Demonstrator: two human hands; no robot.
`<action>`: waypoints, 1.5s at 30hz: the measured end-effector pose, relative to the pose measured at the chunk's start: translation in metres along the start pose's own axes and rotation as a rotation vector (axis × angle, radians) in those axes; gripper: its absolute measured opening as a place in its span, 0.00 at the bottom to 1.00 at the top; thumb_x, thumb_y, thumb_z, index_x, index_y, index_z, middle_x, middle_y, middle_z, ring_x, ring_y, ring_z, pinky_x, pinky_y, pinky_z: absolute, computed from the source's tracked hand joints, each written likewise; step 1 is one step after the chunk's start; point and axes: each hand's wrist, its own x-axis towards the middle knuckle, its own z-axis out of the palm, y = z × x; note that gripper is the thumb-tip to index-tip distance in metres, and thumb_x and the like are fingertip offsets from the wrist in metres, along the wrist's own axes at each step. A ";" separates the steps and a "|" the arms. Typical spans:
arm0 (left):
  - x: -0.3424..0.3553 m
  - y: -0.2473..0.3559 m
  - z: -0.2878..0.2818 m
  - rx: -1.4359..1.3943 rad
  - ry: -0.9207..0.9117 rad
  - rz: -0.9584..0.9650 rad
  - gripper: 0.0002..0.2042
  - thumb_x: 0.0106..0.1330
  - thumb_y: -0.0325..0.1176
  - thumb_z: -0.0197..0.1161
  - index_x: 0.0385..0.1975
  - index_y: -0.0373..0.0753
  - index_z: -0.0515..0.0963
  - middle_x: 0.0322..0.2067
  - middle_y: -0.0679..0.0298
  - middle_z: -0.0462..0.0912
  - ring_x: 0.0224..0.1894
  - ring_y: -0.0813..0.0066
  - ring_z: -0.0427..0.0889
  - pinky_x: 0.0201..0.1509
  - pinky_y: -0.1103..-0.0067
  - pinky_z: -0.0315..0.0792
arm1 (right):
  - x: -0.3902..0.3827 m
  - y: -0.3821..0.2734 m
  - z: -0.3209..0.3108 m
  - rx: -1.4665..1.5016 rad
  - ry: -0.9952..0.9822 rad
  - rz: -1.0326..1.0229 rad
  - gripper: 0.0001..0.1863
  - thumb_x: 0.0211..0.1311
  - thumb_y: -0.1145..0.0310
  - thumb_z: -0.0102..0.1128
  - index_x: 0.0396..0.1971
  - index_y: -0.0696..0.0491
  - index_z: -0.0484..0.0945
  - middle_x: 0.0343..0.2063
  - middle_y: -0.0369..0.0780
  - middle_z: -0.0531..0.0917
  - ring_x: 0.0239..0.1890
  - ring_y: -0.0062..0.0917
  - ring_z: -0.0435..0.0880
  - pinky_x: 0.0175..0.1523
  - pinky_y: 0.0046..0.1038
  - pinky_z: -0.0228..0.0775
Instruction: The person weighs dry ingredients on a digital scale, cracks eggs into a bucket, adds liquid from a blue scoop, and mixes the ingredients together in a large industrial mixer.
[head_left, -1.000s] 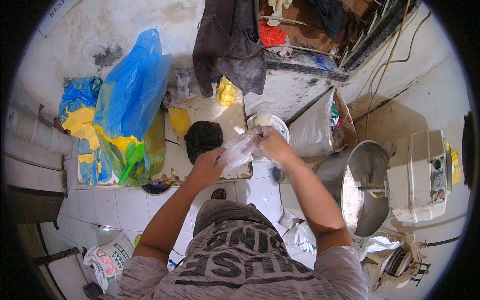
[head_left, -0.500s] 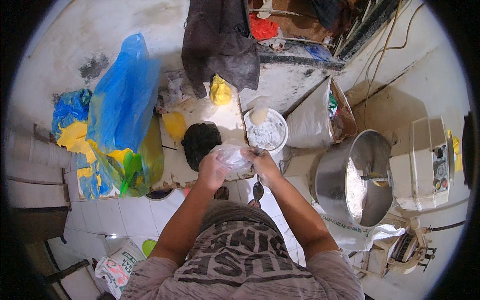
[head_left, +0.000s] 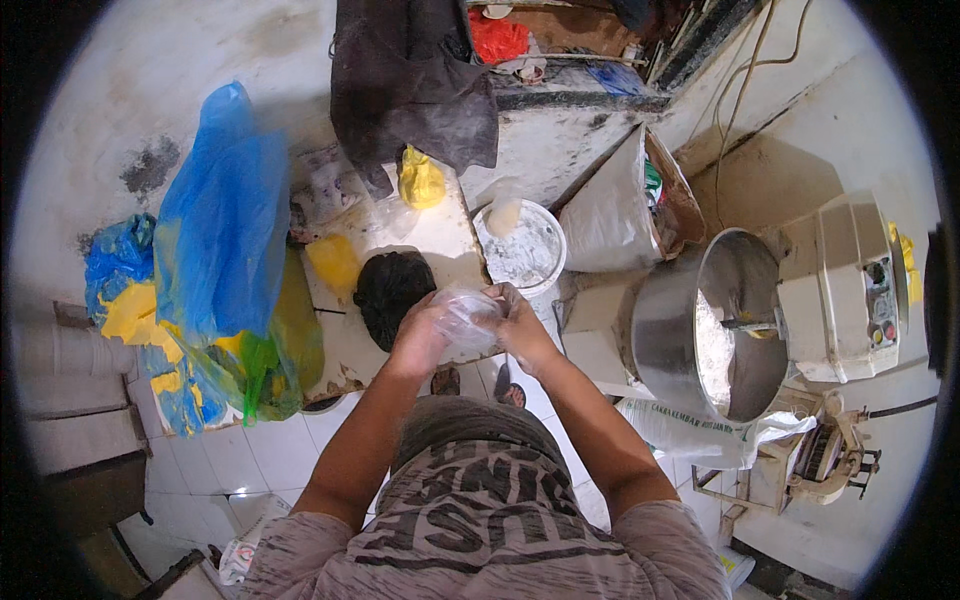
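My left hand [head_left: 418,335] and my right hand [head_left: 520,325] hold a clear plastic bag [head_left: 466,318] between them, in front of my waist. The bag is crumpled, and I cannot make out anything inside it. Below my right hand shows a dark, spoon-shaped thing [head_left: 502,378], close to my foot; its link to the hand is hidden now. Just beyond my left hand a black plastic bag [head_left: 392,297] lies on the worn white table. Past my right hand stands a round white tub [head_left: 540,250] of white powder, with a pale cup-like scoop [head_left: 503,217] at its rim.
Yellow bags [head_left: 422,180] sit on the table [head_left: 455,225]. Large blue plastic sheeting [head_left: 225,230] and a green plastic thing [head_left: 260,372] are at the left. To the right stand a steel mixer bowl [head_left: 660,330], a white sack [head_left: 612,215] and a hand-cranked machine [head_left: 820,445].
The clear bag has shifted slightly and my right fingers have moved around its edge. The spoon-shaped thing hung plainly from my right hand before. The whole view has tilted and shifted a little.
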 end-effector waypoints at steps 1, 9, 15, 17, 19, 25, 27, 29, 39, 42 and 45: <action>0.001 -0.002 0.002 0.021 0.039 -0.004 0.12 0.62 0.28 0.54 0.45 0.33 0.72 0.37 0.62 0.78 0.39 0.74 0.77 0.43 0.77 0.72 | 0.004 0.005 -0.005 -0.039 0.025 0.039 0.10 0.57 0.70 0.59 0.36 0.57 0.73 0.25 0.34 0.77 0.24 0.16 0.73 0.29 0.20 0.65; -0.001 0.013 0.014 0.109 0.164 -0.212 0.16 0.66 0.37 0.48 0.45 0.32 0.71 0.39 0.59 0.76 0.43 0.72 0.74 0.45 0.76 0.68 | 0.023 0.008 -0.005 0.342 0.234 0.395 0.03 0.56 0.76 0.55 0.31 0.55 0.74 0.19 0.32 0.72 0.17 0.16 0.64 0.20 0.21 0.54; 0.014 0.007 -0.002 0.269 0.255 -0.199 0.16 0.70 0.43 0.45 0.47 0.38 0.69 0.42 0.62 0.75 0.41 0.74 0.75 0.43 0.79 0.70 | 0.023 0.014 -0.003 0.165 0.121 0.247 0.14 0.53 0.79 0.51 0.41 0.55 0.73 0.28 0.34 0.77 0.27 0.22 0.74 0.29 0.26 0.66; 0.017 0.008 -0.004 0.321 0.275 -0.226 0.16 0.70 0.42 0.45 0.45 0.36 0.71 0.38 0.62 0.76 0.36 0.76 0.76 0.40 0.77 0.70 | 0.024 0.033 0.007 -0.216 0.100 -0.124 0.18 0.52 0.78 0.51 0.46 0.56 0.72 0.33 0.35 0.79 0.32 0.28 0.77 0.35 0.29 0.70; 0.013 0.012 -0.008 0.340 0.285 -0.239 0.17 0.70 0.43 0.45 0.45 0.36 0.71 0.36 0.63 0.77 0.34 0.77 0.76 0.40 0.77 0.70 | 0.019 0.023 0.010 -0.399 0.088 -0.087 0.16 0.52 0.73 0.55 0.43 0.56 0.75 0.33 0.52 0.80 0.36 0.38 0.80 0.40 0.34 0.70; -0.003 0.052 -0.015 0.320 0.102 -0.259 0.22 0.66 0.52 0.47 0.45 0.38 0.71 0.38 0.66 0.76 0.39 0.79 0.75 0.44 0.77 0.68 | 0.015 -0.030 -0.003 -0.718 0.055 -0.170 0.11 0.54 0.72 0.54 0.38 0.55 0.78 0.31 0.55 0.78 0.36 0.48 0.77 0.41 0.39 0.69; 0.000 0.053 -0.029 0.323 0.304 -0.165 0.25 0.64 0.56 0.48 0.46 0.39 0.72 0.39 0.64 0.76 0.41 0.79 0.74 0.45 0.78 0.68 | -0.003 -0.078 -0.004 -0.817 -0.052 -0.248 0.12 0.54 0.70 0.54 0.38 0.55 0.78 0.31 0.54 0.79 0.35 0.47 0.78 0.42 0.40 0.69; 0.006 0.051 -0.009 0.258 0.109 -0.140 0.31 0.63 0.61 0.46 0.52 0.39 0.68 0.47 0.60 0.73 0.51 0.71 0.71 0.53 0.68 0.66 | -0.020 -0.127 -0.013 -0.807 -0.129 -0.248 0.13 0.54 0.68 0.55 0.38 0.55 0.79 0.30 0.54 0.79 0.36 0.47 0.78 0.44 0.40 0.68; 0.043 -0.016 0.144 -0.254 -0.496 -0.424 0.29 0.65 0.54 0.41 0.60 0.41 0.60 0.57 0.58 0.66 0.58 0.61 0.67 0.62 0.62 0.61 | -0.107 -0.196 -0.122 -1.058 0.443 -0.664 0.12 0.48 0.71 0.59 0.36 0.54 0.78 0.29 0.47 0.79 0.34 0.42 0.78 0.43 0.36 0.69; 0.052 -0.041 0.183 -0.423 -0.550 -0.516 0.24 0.67 0.45 0.42 0.61 0.42 0.58 0.57 0.58 0.66 0.57 0.62 0.68 0.60 0.63 0.65 | -0.144 -0.191 -0.162 -1.140 0.400 -0.526 0.13 0.43 0.73 0.60 0.33 0.54 0.78 0.29 0.45 0.79 0.33 0.41 0.79 0.42 0.36 0.71; 0.068 -0.074 0.225 -0.273 -0.626 -0.568 0.25 0.67 0.46 0.42 0.62 0.43 0.57 0.59 0.59 0.64 0.59 0.63 0.65 0.62 0.63 0.63 | -0.160 -0.165 -0.200 -1.266 0.271 -0.253 0.12 0.44 0.72 0.60 0.33 0.55 0.76 0.28 0.45 0.78 0.34 0.42 0.78 0.39 0.39 0.71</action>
